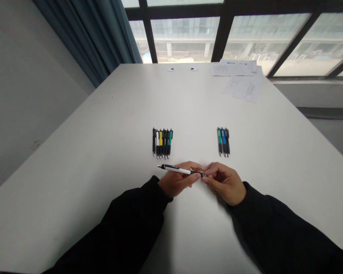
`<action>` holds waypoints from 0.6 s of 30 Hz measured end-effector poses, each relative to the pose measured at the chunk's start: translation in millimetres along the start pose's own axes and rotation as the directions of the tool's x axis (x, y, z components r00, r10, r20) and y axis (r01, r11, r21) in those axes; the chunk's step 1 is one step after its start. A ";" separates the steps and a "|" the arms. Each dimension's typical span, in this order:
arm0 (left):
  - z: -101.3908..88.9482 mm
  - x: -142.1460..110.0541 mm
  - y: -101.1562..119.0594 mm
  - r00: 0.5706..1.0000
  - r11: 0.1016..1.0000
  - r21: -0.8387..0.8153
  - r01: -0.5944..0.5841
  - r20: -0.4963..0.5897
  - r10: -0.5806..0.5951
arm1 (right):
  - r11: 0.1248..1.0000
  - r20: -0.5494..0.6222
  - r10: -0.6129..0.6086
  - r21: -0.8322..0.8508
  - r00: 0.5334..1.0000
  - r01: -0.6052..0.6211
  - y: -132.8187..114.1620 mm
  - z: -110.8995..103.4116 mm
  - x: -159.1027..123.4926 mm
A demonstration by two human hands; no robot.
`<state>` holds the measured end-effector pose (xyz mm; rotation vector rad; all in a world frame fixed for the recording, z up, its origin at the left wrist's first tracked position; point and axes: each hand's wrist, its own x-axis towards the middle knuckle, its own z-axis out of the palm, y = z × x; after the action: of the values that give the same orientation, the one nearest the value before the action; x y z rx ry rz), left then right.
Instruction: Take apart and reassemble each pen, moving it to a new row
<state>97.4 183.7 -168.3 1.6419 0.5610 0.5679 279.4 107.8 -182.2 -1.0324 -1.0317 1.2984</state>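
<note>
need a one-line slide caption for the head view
Left hand holds a white pen, right hand at its tip, with two rows of pens beyond on the white table.

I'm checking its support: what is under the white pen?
Part of the left hand is under the white pen, with the table farther below. The tabletop hidden behind that hand cannot be seen.
</note>
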 end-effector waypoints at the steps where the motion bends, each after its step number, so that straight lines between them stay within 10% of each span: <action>1: -0.8 0.5 1.2 1.000 0.999 0.039 -0.026 -0.009 0.027 | 1.000 0.010 0.012 0.002 1.000 -0.012 -0.5 0.0 -0.4; 18: -3.5 1.6 1.9 0.995 0.993 0.113 0.022 -0.101 -0.011 | 0.984 -0.008 0.096 -0.152 0.995 -0.096 -3.6 -0.4 -0.7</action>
<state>96.5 187.0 -165.8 1.7218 0.6911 0.6182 280.7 107.1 -178.8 -1.2108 -1.1059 1.3117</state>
